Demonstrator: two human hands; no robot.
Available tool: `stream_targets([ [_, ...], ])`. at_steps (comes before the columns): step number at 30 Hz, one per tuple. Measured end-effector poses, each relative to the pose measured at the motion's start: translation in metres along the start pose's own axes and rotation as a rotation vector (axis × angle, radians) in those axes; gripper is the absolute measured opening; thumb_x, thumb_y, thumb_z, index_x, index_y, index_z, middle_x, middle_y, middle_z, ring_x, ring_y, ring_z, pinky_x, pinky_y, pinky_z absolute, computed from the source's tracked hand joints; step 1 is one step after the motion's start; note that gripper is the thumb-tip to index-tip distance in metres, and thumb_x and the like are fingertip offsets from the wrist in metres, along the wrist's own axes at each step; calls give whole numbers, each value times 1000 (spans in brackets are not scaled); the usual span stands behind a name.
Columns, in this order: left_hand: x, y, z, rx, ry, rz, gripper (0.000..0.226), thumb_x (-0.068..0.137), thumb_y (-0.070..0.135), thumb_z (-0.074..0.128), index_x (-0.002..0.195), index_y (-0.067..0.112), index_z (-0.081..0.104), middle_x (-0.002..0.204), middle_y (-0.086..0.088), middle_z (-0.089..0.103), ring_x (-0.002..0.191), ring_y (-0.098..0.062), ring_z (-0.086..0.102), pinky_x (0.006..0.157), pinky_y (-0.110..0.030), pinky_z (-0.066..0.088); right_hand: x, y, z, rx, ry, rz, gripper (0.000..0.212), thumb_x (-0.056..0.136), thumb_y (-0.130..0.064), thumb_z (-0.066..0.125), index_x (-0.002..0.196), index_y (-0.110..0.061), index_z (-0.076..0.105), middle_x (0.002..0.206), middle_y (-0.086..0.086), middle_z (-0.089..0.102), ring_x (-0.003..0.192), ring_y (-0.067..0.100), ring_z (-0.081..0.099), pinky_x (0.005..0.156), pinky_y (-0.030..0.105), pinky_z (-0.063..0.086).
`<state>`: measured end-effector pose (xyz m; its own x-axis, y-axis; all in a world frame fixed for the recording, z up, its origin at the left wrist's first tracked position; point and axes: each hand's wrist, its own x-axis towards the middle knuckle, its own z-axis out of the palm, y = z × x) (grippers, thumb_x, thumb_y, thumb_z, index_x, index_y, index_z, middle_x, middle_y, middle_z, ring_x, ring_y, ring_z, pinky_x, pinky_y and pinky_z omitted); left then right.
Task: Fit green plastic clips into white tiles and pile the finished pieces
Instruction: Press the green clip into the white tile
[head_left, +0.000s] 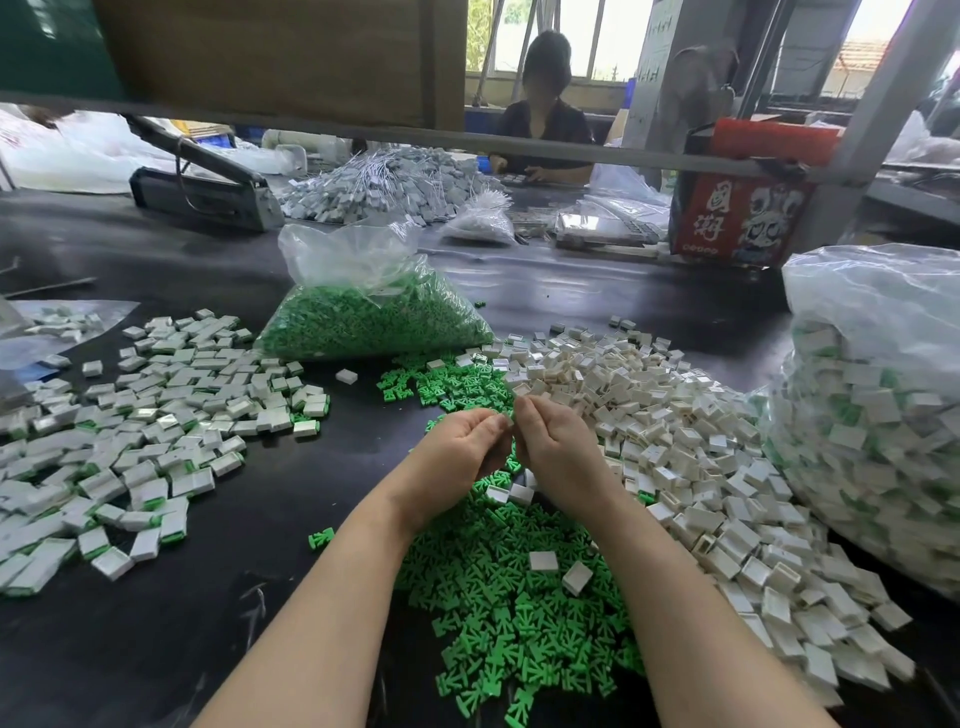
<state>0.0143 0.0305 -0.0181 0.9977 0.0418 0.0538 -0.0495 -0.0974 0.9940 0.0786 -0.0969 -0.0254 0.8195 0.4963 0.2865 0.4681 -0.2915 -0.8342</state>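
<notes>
Both hands raised together, left hand (457, 447) and right hand (553, 441) fingers curled, contents hidden; green clips (509, 613) directly below, white tiles (691, 441) rightward, finished pieces (156, 415) piled leftward on desk (234, 597), presumably for short reaches.

Large white Chinese characters 国潮 printed on red carton (737, 213) at table's far right; smaller print beneath too blurred to read

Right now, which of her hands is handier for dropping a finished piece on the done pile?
Probably the left hand. The finished pieces, white with green edges, lie to its side of the table, while the right hand sits beside the empty white tiles. What the curled fingers hold is hidden.
</notes>
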Motion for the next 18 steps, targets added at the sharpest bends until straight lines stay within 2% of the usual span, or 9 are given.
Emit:
stream_targets([
  [2,0,-1,0,22,-5,-7,25,106,12,37,84,7,46,68,1,38,61,-8,34,61,-21,34,0,0,-1,1,-38,27,40,105,-27,38,67,-16,46,58,-2,44,51,10,37,53,30,32],
  [4,0,-2,0,43,-8,-9,22,106,12,37,89,6,47,69,1,38,61,-8,34,61,-21,33,-1,0,-2,71,-72,61,40,105,-25,40,66,-17,48,55,-4,43,48,8,37,50,27,32],
  [6,0,-2,0,53,-1,-5,26,106,11,36,82,8,45,66,2,37,58,-5,34,58,-18,33,0,0,-2,94,-82,85,39,105,-26,41,67,-17,50,53,-7,43,45,6,37,48,24,32],
  [9,1,-2,-1,104,19,5,34,106,11,36,73,13,42,62,4,37,51,-1,34,53,-13,32,1,-1,-1,7,-80,82,39,104,-29,43,70,-14,53,55,-6,45,50,10,38,54,32,33],
  [15,6,-8,-1,240,57,12,33,106,17,39,74,13,47,63,4,41,60,-12,34,63,-34,31,-1,-2,0,-131,-63,50,42,105,-31,39,68,-17,52,59,-5,48,54,12,40,55,32,33],
  [18,8,-12,-2,258,60,6,32,106,18,39,76,12,50,61,9,45,59,-9,38,62,-30,33,-2,-3,1,-174,-78,46,41,105,-30,35,68,-21,50,65,-3,52,59,12,45,58,33,36],
])
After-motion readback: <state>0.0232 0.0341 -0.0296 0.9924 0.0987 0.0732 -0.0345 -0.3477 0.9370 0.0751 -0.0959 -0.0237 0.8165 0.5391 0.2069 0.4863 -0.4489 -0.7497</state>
